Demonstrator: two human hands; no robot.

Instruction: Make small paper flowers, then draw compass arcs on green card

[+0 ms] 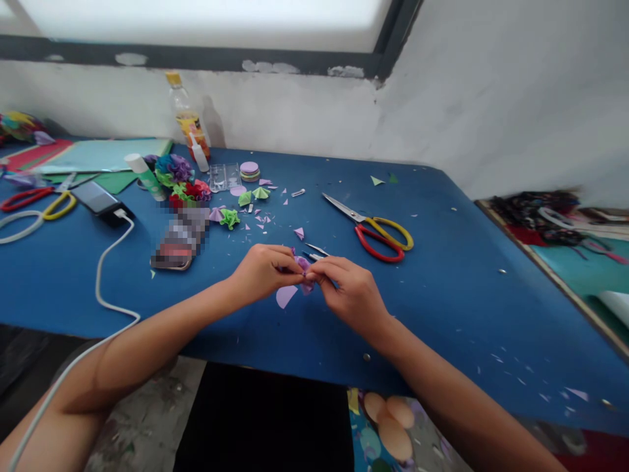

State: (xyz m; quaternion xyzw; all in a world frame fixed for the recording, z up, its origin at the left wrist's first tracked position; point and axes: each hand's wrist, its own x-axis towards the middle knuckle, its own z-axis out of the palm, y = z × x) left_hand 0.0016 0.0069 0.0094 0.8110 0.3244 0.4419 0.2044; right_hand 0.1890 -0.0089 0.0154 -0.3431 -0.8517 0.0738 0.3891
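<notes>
While steadying from 2 sides, pinching a crinkled purple paper piece (303, 267) between left hand (265, 267) and right hand (351, 288). Left grip pressed together on the near left side, right grip likewise pinching at the right. Held by fingertips only, probably to spare thin folds and steer small movements. Positioned over the near part of the blue desk (457, 295), likely for a close look.

Can see pointed metal tools (318, 249) lying just beyond the fingers, presumably for quick picking up, and scissors (358, 217) set farther off, handles angled rightward, perhaps to leave working room.

As for looks: soft purple, ruffled, deeper violet at the upper tip. Mostly covered by fingers, so unable to make out full shape, or whether joined to the flat lilac paper (285, 297) showing just below.
</notes>
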